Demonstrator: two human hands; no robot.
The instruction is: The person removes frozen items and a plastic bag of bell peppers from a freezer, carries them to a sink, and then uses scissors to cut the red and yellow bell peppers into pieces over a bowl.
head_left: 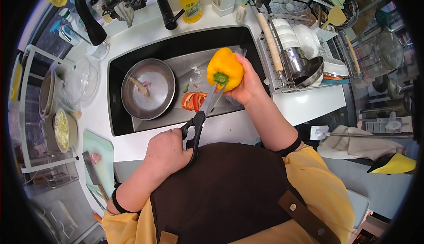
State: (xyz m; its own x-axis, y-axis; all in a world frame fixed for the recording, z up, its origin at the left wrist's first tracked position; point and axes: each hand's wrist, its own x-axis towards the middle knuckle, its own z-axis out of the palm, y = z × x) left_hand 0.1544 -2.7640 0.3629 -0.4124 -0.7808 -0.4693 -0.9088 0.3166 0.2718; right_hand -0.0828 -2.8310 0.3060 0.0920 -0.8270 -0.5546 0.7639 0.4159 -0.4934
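My right hand holds a whole yellow bell pepper over the black sink, its green stem turned towards me. In my left hand are black-handled kitchen scissors; their blades are parted, and the tips are at the pepper beside the stem. Whether they have pierced the skin I cannot tell. Below, cut red pepper pieces lie on the grey sink surface, with a small green scrap near them. A round metal pan in the sink's left part holds a brownish piece of food.
A black faucet and a yellow detergent bottle stand behind the sink. On the right is a dish rack with bowls. To the left lie a green cutting board with a knife and a bowl of chopped vegetable.
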